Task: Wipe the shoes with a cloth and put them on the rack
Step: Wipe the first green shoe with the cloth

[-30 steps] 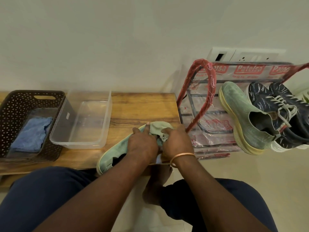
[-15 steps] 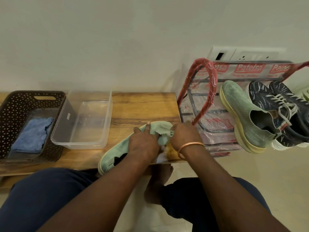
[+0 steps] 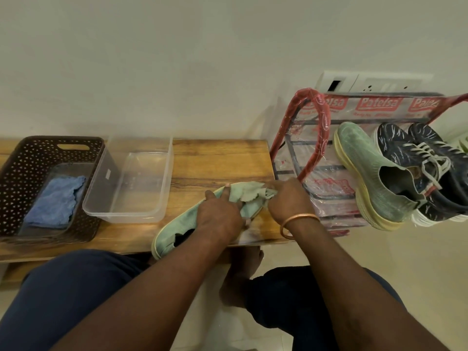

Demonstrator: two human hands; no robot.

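Left hand point(image 3: 219, 219) lay over the upper of the pale green shoe point(image 3: 177, 229), one finger stretched along the cloth's edge and the rest curled down over the shoe, pinning it to the wooden bench point(image 3: 217, 160). Right hand point(image 3: 288, 201), just beside it, had its fingers bunched into the green cloth point(image 3: 249, 195), which was draped over the toe between the two hands. The heel stuck out behind the left wrist, past the bench's near edge.

Beyond the right hand stood the rack point(image 3: 314, 122), carrying the matching green shoe point(image 3: 367, 171) and a dark laced pair point(image 3: 410, 153).

The toe seemed to be the part being wiped. Doing it well likely meant steady downward pressure from the left hand so the overhanging heel could not tip, and short strokes that drew the cloth around the toe and along the sole edge before lifting the shoe rightward to the rack.
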